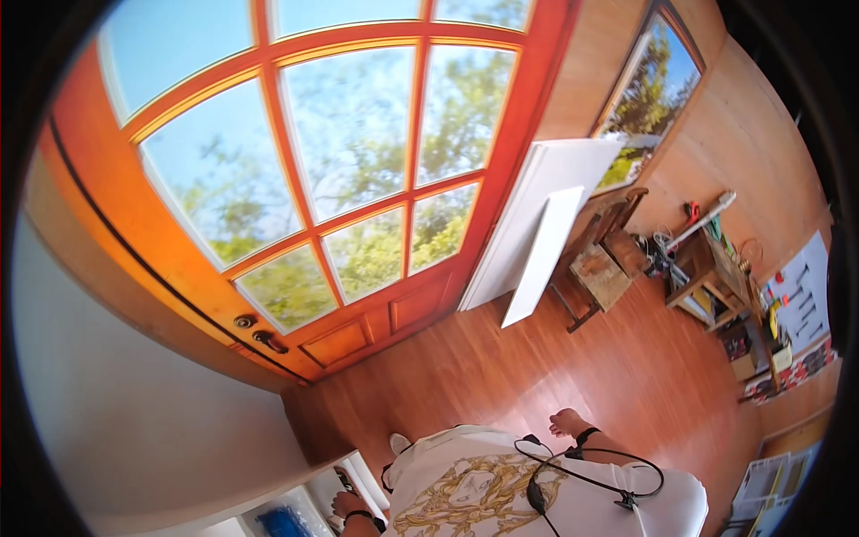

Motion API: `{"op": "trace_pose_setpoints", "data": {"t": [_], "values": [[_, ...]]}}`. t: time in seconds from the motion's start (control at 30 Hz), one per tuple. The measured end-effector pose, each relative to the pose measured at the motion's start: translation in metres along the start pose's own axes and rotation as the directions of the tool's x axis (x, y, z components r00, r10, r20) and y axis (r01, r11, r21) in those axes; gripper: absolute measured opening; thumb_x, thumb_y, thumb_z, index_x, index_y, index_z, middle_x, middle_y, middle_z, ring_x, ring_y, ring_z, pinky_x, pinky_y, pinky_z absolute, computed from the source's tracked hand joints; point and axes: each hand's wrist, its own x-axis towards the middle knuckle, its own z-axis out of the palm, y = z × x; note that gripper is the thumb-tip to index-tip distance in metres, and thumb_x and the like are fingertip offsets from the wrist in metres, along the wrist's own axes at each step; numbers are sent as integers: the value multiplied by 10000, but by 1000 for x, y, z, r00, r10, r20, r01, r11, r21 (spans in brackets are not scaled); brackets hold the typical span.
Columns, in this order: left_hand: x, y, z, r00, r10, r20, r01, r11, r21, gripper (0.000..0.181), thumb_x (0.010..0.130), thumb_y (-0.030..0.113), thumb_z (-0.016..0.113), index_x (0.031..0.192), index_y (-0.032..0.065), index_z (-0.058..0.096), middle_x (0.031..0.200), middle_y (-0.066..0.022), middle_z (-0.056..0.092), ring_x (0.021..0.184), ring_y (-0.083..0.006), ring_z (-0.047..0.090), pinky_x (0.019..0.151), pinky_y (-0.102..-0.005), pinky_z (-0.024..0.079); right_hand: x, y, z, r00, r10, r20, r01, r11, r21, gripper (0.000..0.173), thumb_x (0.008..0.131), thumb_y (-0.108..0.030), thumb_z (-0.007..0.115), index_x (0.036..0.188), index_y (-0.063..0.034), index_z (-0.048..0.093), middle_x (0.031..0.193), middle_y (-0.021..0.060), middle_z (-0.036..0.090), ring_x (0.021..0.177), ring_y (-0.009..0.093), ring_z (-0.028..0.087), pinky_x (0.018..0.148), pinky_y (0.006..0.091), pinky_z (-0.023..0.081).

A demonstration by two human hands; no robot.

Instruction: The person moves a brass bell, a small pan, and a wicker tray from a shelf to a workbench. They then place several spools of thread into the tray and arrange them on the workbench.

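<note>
My right hand (567,423) hangs above the wood-look floor (463,376), its fingers loosely curled and nothing visible in them. A dark band circles that wrist. Low at the bottom edge, my left hand (347,503) is beside white shelving (366,478), also with a dark wristband. A small dark object (345,479) lies just past its knuckles; whether the fingers touch it cannot be made out. Before me stands a shut orange-brown wooden door (268,235) with several glass panes. Its dark handle (270,342) and round lock (244,321) are at the lower left.
White panels (537,194) and a narrow white board (547,255) lean right of the door. Beyond them are a wooden chair (597,268) and a cluttered wooden stand (711,282). A black cable (597,473) crosses my shirt. Blue plastic (282,522) sits in the shelving.
</note>
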Motion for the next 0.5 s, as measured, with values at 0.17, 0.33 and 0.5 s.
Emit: {"op": "trace_pose_setpoints", "data": {"t": [0.17, 0.33, 0.5], "values": [[-26, 14, 10, 960, 237, -152, -236, 972, 24, 263, 818, 242, 598, 935, 7, 589, 939, -190, 637, 942, -366, 613, 830, -471, 486, -10, 18, 5, 999, -27, -28, 26, 999, -20, 210, 856, -125, 495, 837, 73, 565, 714, 138, 622, 539, 212, 579, 492, 338, 508], [-54, 51, 12, 864, 417, -281, -441, 897, -23, 163, 778, 141, 575, 804, -19, 581, 774, -222, 638, 806, -407, 626, 737, -486, 503, 12, 53, -30, 992, -126, -4, 125, 987, -98, 284, 867, -194, 490, 842, 62, 610, 750, 131, 661, 590, 203, 631, 540, 334, 548], [-119, 130, -28, 683, 665, -302, -678, 731, 75, 87, 726, 77, 607, 740, 8, 556, 731, -215, 623, 725, -393, 621, 653, -468, 495, -2, 93, -79, 974, -170, -151, 169, 985, -18, 297, 859, -200, 487, 851, 58, 633, 743, 115, 671, 608, 196, 645, 556, 312, 555]]}}
